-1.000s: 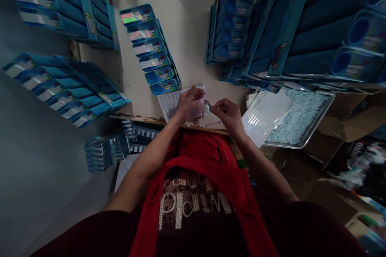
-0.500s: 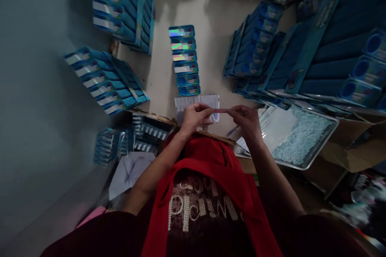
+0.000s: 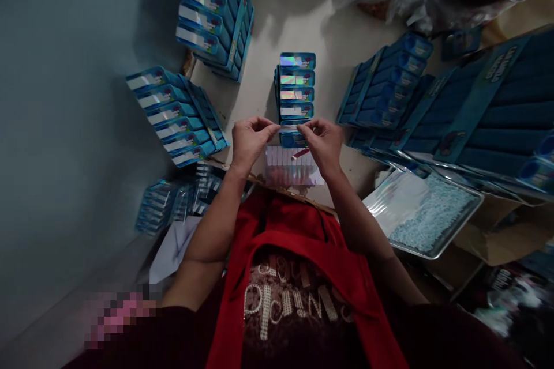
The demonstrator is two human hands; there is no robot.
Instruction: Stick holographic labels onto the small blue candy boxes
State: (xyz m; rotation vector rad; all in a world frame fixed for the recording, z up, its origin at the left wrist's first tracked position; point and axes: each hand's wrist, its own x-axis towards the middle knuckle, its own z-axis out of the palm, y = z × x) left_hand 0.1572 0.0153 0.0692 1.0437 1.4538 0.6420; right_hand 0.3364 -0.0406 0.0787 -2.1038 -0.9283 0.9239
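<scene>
Through the head camera, I am seeing four farther ends in the middle stack of blue boxes (image 3: 297, 94) bearing shiny strips; the nearest is showing none that I can make out. Boxes at nine o'clock (image 3: 173, 117) are also wearing pale strips, while those at two o'clock (image 3: 389, 86) are showing round blue ends without any visible.

The loose strip (image 3: 288, 128) is looking narrow, glossy and pale, stretching level between my hands, over the second-nearest end; whether it is touching, I cannot tell. My left hand (image 3: 247, 143) is pinching one end between thumb and forefinger, the fingertips closed together; my right hand (image 3: 328, 145) is gripping the other just as tightly. A shiny sticker sheet (image 3: 285, 173) is lying at six o'clock, near the table edge.
</scene>
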